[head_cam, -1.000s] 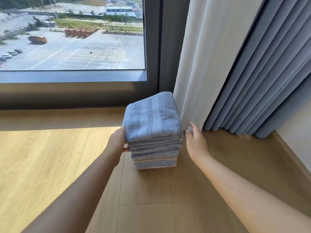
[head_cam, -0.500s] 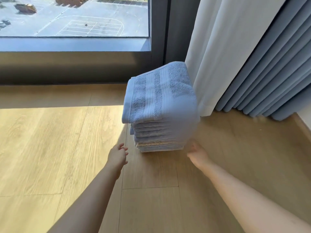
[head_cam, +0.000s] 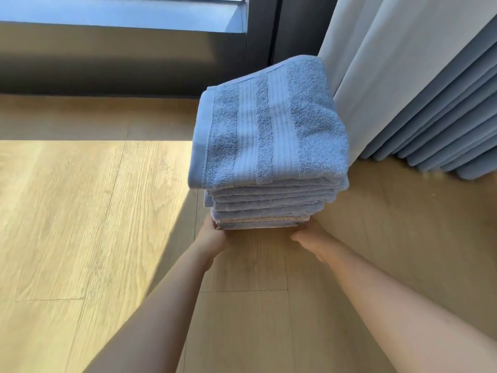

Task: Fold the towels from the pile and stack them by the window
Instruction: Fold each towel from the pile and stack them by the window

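A stack of several folded light-blue towels (head_cam: 269,135) stands on the wooden floor below the window, with one pale beige towel (head_cam: 258,219) near its bottom. My left hand (head_cam: 212,234) touches the stack's lower left corner at floor level. My right hand (head_cam: 309,234) touches the lower right corner. The fingertips of both hands are hidden under or behind the bottom towels, so I cannot see how far they reach in.
A dark window frame (head_cam: 258,47) runs behind the stack. A white sheer curtain (head_cam: 376,63) and a blue-grey pleated curtain (head_cam: 457,117) hang just right of it, down to the floor. Sunlit wooden floor (head_cam: 80,211) spreads out to the left.
Both hands dropped from the stack's upper sides, drew back briefly, and now sit against its bottom corners. The camera has tilted down and moved closer.
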`<state>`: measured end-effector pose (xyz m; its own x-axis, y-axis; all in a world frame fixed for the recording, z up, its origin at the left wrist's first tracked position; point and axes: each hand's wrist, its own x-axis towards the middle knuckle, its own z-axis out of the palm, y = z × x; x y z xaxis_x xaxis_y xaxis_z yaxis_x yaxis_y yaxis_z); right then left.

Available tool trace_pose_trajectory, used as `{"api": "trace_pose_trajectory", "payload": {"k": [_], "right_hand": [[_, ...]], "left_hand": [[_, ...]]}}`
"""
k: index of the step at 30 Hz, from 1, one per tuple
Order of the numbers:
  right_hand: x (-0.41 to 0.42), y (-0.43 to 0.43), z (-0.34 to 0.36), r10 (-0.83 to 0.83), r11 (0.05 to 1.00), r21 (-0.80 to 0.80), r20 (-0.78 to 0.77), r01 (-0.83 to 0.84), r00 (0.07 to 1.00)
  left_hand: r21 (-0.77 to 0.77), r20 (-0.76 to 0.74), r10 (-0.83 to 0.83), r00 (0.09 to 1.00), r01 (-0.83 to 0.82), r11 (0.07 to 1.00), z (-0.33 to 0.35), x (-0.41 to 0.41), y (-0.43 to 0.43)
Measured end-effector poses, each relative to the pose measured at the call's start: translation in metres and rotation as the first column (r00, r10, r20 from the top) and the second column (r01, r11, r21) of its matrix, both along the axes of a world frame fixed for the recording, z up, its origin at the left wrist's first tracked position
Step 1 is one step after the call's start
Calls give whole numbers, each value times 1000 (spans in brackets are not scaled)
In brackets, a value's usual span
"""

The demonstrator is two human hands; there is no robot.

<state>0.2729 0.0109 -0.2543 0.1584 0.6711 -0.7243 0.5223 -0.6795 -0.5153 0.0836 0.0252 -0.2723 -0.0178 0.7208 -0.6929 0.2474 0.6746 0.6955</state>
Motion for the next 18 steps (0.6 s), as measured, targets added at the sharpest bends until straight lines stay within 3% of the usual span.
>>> {"api": "trace_pose_trajectory", "payload": {"k": [9,18], "right_hand": [[7,7,-11,-29,999,-25,-106,26,994],[3,10,-10,27,998,-55,-71,-31,997]], "left_hand": [[151,5,-47,999,46,988,-10,0,12],[103,-146,-12,989,27,994,-23,-5,20]]}}
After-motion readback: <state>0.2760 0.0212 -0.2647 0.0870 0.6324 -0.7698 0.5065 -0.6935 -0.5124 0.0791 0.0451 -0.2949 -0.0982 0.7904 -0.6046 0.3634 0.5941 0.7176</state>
